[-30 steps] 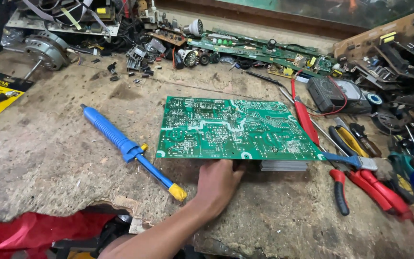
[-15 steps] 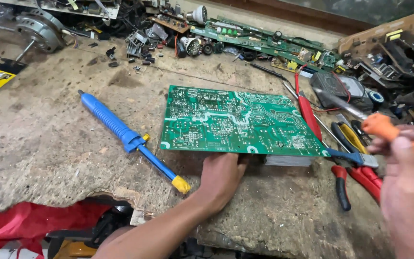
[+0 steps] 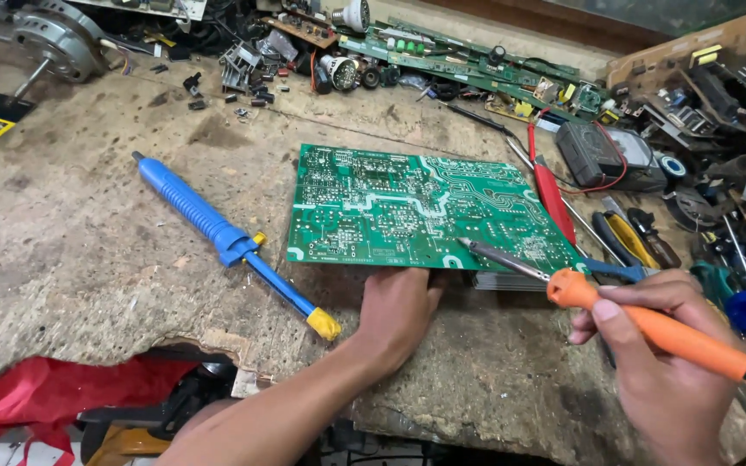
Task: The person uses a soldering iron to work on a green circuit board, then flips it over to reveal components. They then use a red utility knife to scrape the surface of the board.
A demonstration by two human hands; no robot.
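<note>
The green circuit board (image 3: 420, 207) lies solder-side up in the middle of the worn workbench (image 3: 71, 259), its near edge pinned by the left hand (image 3: 399, 312), whose fingers curl under and against that edge. Left of the board rests a blue desoldering pump (image 3: 218, 229) with a yellow tip, well apart from either hand. Beyond the board sit scattered parts and a long green board strip (image 3: 468, 56). At the board's near right corner hovers the metal tip of an orange soldering iron (image 3: 641, 324), gripped pen-fashion in the right hand (image 3: 658, 371) — fingers closed round the handle. By the look of it, the step in hand is bringing the tip to a joint; that calls for a steady, fine placement. Right of the board, red-handled tools (image 3: 554, 203) and a dark meter (image 3: 602, 155) crowd close — the iron's cord could snag there.
</note>
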